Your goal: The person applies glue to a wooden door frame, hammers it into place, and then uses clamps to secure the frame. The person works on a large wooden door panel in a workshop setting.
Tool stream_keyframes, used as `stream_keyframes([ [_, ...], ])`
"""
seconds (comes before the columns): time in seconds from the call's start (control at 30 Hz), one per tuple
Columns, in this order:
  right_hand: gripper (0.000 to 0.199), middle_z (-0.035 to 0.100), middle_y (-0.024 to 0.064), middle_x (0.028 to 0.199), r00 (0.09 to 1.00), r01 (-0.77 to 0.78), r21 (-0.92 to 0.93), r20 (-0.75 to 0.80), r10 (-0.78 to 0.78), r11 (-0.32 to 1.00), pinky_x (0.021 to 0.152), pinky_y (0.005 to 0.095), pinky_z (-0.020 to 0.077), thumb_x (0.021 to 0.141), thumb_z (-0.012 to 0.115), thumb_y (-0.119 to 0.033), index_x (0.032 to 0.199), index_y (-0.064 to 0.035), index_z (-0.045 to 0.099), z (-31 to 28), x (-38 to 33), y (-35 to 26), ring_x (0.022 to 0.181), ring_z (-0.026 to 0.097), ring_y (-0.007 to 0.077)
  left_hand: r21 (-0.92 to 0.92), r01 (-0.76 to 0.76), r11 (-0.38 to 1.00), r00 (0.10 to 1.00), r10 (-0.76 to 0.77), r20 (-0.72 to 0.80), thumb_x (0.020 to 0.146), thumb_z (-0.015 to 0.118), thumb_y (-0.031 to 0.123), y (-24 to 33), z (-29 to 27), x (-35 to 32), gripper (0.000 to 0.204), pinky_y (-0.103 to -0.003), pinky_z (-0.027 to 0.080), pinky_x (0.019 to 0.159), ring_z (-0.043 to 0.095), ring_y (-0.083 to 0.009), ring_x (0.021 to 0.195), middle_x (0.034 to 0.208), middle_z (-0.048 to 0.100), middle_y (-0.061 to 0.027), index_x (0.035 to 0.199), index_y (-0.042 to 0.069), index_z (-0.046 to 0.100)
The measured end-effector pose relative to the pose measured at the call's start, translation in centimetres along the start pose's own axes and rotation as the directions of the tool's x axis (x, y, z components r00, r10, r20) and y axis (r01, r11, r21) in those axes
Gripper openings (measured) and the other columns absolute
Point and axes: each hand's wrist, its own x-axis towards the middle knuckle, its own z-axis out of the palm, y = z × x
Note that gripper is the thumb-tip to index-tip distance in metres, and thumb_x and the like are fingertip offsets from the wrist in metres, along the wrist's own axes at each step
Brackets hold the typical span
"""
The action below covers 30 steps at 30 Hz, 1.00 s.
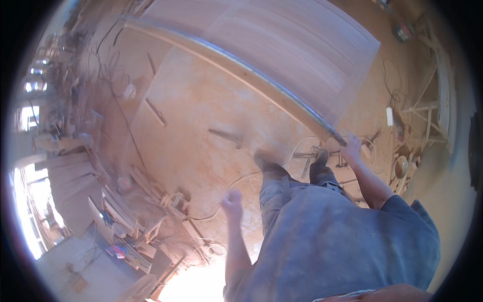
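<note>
My right hand (351,148) is closed around the dark near end of a long metal bar (261,76). This bar runs away to the far left along the edge of a large wooden panel (302,45) with flat boards and grooves. Just below it, a long wooden strip (241,79) follows the same line. My left hand (232,202) hangs low over the floor, apart from the panel. Its fingers are curled into a fist, slightly blurred, and nothing shows in them.
Several loose wood pieces, such as a short block (225,136), lie on the dusty floor (196,105). A pale hose (251,175) winds past my feet. Offcuts and boards (121,216) pile up at the lower left. A wooden trestle (436,100) stands at the right.
</note>
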Motion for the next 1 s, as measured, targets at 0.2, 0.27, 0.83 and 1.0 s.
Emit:
stream_keyframes([
  [0.2, 0.05, 0.059, 0.0262, 0.119, 0.998, -0.058, -0.209, 0.003, 0.059, 0.976, 0.101, 0.0559, 0.0419, 0.074, 0.066, -0.007, 0.123, -0.003, 0.059, -1.4, -2.4, -8.7, 0.117, 0.053, 0.0461, 0.02, -0.852, 0.523, 0.497, 0.82, -0.284, 0.103, 0.046, 0.043, 32.6, -17.4, 8.1, 0.061, -0.04, 0.05, 0.091, 0.065, -0.0294, 0.096, 0.109, 0.066, -0.0245, 0.114, -0.015, 0.06],
  [0.27, 0.049, 0.059, 0.027, 0.119, 0.998, 0.043, -0.114, 0.053, -0.037, 0.993, 0.102, 0.0558, 0.0422, 0.074, 0.063, -0.005, 0.123, -0.0034, 0.06, -0.6, -1.4, -14.6, 0.118, 0.053, 0.0463, 0.028, -0.979, 0.2, 0.173, 0.903, -0.393, 0.102, 0.039, 0.045, 37.3, -23.2, 7.1, 0.062, -0.044, 0.049, 0.094, 0.064, -0.0355, 0.094, 0.11, 0.064, -0.0282, 0.109, -0.013, 0.059],
  [0.83, 0.027, 0.066, 0.0307, 0.104, 0.825, 0.27, 0.092, 0.491, -0.279, 0.959, 0.091, 0.0513, 0.0494, 0.076, 0.063, -0.006, 0.101, -0.0002, 0.067, 6.1, 25.4, -48.7, 0.107, 0.062, 0.0461, 0.213, -0.81, 0.546, 0.453, 0.814, -0.363, 0.097, 0.048, 0.018, 50.9, -29.7, 31.0, 0.019, -0.032, 0.041, 0.05, 0.045, -0.0213, 0.056, 0.07, 0.039, -0.0028, 0.079, 0.013, 0.047],
  [1.0, 0.031, 0.069, 0.0246, 0.11, 0.872, 0.377, 0.318, 0.193, -0.449, 0.87, 0.092, 0.0476, 0.051, 0.081, 0.066, -0.01, 0.111, -0.002, 0.068, 4.8, 36.3, -72.2, 0.109, 0.065, 0.0408, 0.26, -0.866, 0.427, 0.319, 0.872, -0.372, 0.098, 0.051, 0.019, 53.5, -33.2, 42.1, 0.018, -0.034, 0.047, 0.059, 0.053, -0.0241, 0.065, 0.079, 0.05, -0.0093, 0.087, 0.005, 0.053],
])
